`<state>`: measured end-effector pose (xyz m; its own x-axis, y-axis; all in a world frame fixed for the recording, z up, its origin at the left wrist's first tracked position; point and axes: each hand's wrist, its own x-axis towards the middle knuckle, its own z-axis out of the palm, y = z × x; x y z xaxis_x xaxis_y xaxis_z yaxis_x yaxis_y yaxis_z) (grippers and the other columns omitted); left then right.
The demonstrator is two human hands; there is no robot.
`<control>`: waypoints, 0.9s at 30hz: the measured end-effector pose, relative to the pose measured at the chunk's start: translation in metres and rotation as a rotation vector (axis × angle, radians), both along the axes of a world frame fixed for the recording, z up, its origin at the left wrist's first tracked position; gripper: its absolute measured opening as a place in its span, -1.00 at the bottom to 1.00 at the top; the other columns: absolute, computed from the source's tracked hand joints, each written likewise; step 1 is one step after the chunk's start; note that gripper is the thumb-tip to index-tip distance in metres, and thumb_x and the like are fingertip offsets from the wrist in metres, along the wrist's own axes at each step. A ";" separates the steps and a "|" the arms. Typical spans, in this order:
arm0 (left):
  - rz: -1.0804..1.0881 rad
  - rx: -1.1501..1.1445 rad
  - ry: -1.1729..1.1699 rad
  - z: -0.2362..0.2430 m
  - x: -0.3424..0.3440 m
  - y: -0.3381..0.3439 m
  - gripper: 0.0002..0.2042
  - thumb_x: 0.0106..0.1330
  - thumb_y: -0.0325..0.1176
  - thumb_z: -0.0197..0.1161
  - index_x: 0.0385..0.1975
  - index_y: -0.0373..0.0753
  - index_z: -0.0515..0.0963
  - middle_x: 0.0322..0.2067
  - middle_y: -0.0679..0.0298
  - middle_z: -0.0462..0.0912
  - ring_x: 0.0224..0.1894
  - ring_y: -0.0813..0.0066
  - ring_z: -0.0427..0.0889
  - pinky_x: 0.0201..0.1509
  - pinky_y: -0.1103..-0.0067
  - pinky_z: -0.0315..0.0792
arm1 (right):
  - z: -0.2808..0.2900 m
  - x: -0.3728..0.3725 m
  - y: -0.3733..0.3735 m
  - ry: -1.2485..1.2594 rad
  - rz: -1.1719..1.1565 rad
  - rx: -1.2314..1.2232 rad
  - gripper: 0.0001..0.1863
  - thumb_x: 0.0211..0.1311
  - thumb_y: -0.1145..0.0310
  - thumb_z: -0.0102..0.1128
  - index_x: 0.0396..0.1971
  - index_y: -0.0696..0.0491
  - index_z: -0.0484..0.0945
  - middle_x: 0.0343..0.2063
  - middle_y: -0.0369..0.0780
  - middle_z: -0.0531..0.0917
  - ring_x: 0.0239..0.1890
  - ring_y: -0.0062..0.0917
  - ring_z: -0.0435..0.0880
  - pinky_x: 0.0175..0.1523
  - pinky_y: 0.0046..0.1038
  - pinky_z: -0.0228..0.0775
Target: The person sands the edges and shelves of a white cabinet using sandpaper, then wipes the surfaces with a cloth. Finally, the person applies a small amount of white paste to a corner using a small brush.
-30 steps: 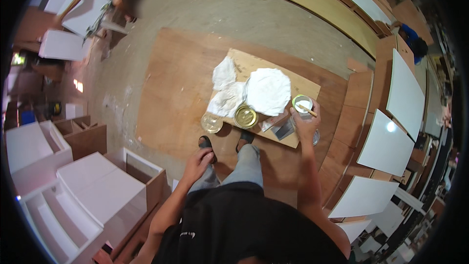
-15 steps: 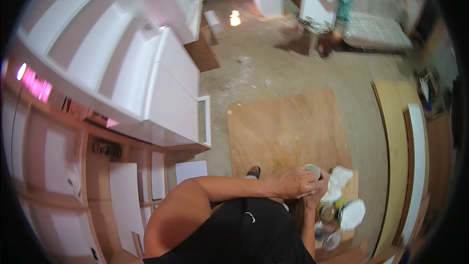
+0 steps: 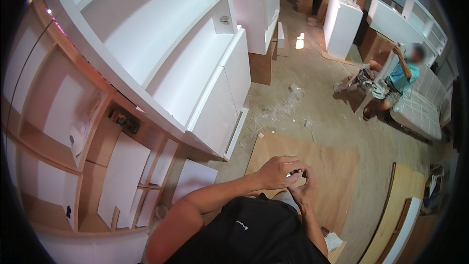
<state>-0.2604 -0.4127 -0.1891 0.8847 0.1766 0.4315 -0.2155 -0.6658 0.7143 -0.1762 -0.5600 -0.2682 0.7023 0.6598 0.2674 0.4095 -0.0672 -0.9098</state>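
Note:
In front of my chest my two hands meet above a brown plywood sheet (image 3: 325, 166). Between them is a small pale, round container (image 3: 293, 177), mostly hidden by fingers; its kind is not clear. My left hand (image 3: 277, 172) is closed around its left side. The fingers of my right hand (image 3: 304, 186) curl round the other side, thumb and forefinger near its top.
Left stands a large white cabinet with shelves (image 3: 181, 68), beside an unpainted wooden cabinet frame (image 3: 88, 166). Long boards (image 3: 391, 210) lie at right. A crumpled white cloth or paper (image 3: 333, 241) is near my right forearm. Far right, a seated person (image 3: 404, 76) handles a white panel.
My view has swung left, showing more of the white cabinet. Both hands stay together on the small container. The cans near my right arm have left view. The other person now sits.

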 end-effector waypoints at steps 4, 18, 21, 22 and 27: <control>0.122 -0.106 0.020 -0.001 0.021 0.037 -0.89 0.25 -0.43 0.24 -0.31 -0.32 0.58 -0.43 0.17 0.59 -0.47 0.33 0.57 -0.39 0.49 0.43 | 0.004 0.042 0.049 0.063 0.119 -0.002 -0.49 -0.21 0.44 0.49 -0.15 0.13 0.52 -0.28 -0.22 0.57 -0.23 -0.50 0.55 -0.09 -0.47 0.40; 0.533 -0.049 -0.045 0.031 0.215 0.141 -0.90 0.23 -0.45 0.23 -0.33 -0.33 0.58 -0.45 0.15 0.62 -0.48 0.39 0.61 -0.41 0.53 0.46 | 0.039 0.278 0.204 -0.012 0.479 0.097 -0.44 -0.27 0.42 0.54 -0.15 0.14 0.51 -0.28 -0.18 0.55 -0.27 -0.41 0.54 -0.12 -0.43 0.40; 0.542 -0.093 0.037 0.037 0.235 0.163 -0.90 0.24 -0.45 0.23 -0.32 -0.32 0.58 -0.45 0.15 0.63 -0.48 0.42 0.64 -0.41 0.55 0.47 | 0.042 0.305 0.234 0.020 0.531 0.113 -0.43 -0.26 0.41 0.55 -0.14 0.14 0.51 -0.26 -0.18 0.57 -0.24 -0.42 0.57 -0.09 -0.43 0.42; 0.577 -0.060 0.022 0.038 0.241 0.171 -0.90 0.23 -0.45 0.24 -0.32 -0.32 0.58 -0.45 0.14 0.63 -0.48 0.43 0.64 -0.41 0.55 0.47 | 0.041 0.313 0.245 0.026 0.544 0.122 -0.42 -0.27 0.41 0.55 -0.13 0.13 0.51 -0.25 -0.19 0.59 -0.23 -0.44 0.59 -0.08 -0.43 0.43; 0.712 -0.105 0.002 0.037 0.254 0.211 -0.90 0.20 -0.45 0.27 -0.34 -0.33 0.59 -0.47 0.12 0.64 -0.49 0.41 0.65 -0.39 0.55 0.48 | 0.038 0.332 0.305 -0.006 0.623 0.126 -0.42 -0.24 0.37 0.57 -0.13 0.13 0.52 -0.28 -0.16 0.58 -0.24 -0.36 0.57 -0.09 -0.40 0.42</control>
<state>-0.0064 -0.2022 -0.1522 0.5402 0.7514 0.3791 0.2466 -0.5720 0.7823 0.1556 -0.2551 -0.2304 0.1954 0.9074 0.3721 0.3421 0.2925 -0.8930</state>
